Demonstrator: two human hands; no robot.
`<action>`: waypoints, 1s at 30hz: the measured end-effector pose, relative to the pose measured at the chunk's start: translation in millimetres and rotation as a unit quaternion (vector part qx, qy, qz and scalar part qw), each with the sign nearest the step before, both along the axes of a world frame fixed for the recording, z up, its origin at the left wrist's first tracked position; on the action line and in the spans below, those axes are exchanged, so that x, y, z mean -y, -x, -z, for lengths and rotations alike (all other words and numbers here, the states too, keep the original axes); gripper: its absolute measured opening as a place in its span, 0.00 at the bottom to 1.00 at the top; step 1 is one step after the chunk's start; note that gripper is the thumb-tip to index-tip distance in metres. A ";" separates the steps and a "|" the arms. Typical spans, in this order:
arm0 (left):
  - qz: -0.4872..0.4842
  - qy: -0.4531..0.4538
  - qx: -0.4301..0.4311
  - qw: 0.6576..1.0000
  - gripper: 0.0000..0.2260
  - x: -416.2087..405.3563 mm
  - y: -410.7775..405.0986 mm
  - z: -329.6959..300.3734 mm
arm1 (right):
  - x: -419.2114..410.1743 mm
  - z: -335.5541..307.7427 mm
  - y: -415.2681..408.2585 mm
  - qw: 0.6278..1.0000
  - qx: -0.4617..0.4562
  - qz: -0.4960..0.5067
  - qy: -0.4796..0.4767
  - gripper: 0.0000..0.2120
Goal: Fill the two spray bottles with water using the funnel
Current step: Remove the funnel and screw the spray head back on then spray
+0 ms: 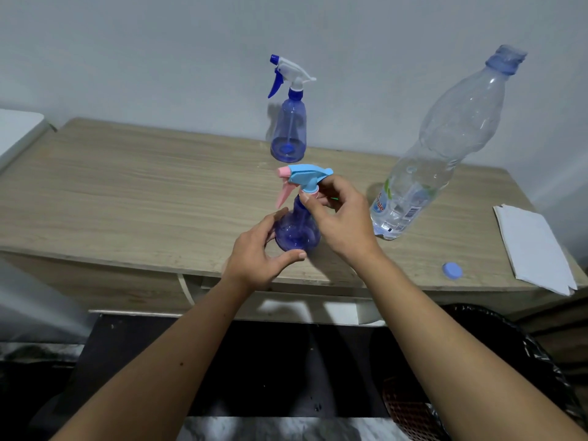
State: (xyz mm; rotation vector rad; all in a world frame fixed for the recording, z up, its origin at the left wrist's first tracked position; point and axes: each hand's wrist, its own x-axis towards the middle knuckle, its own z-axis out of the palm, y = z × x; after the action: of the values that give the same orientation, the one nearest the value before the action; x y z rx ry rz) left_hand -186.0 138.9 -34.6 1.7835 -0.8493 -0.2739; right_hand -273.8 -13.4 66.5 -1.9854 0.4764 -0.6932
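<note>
A round purple spray bottle with a light-blue and pink trigger head stands near the table's front edge. My left hand cups its body from the left. My right hand pinches the collar under the trigger head. A taller blue spray bottle with a white and blue trigger stands upright at the back by the wall. A large clear water bottle, uncapped and holding a little water, stands to the right. Its blue cap lies near the front edge. No funnel is in view.
The wooden table stands against a pale wall. A folded white paper lies at the right edge. A black bin with a dark liner sits below on the right. A white surface adjoins the table at the far left.
</note>
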 end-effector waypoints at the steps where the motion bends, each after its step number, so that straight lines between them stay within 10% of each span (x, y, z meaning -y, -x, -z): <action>1: 0.000 0.001 0.000 1.000 0.46 0.1 -0.2 0.6 | 0.0 0.5 0.6 1.000 -0.002 0.001 -0.003 0.09; 30: 0.011 0.011 -0.005 1.000 0.46 1.6 -2.7 7.0 | 5.7 6.7 6.3 0.989 0.050 -0.065 -0.126 0.16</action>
State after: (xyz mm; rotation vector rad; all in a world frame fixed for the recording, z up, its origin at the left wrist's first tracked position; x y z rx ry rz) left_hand -183.3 137.2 -41.5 1.7519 -0.8614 -0.2868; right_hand -280.1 -19.2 59.8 -1.7199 0.3515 -0.6148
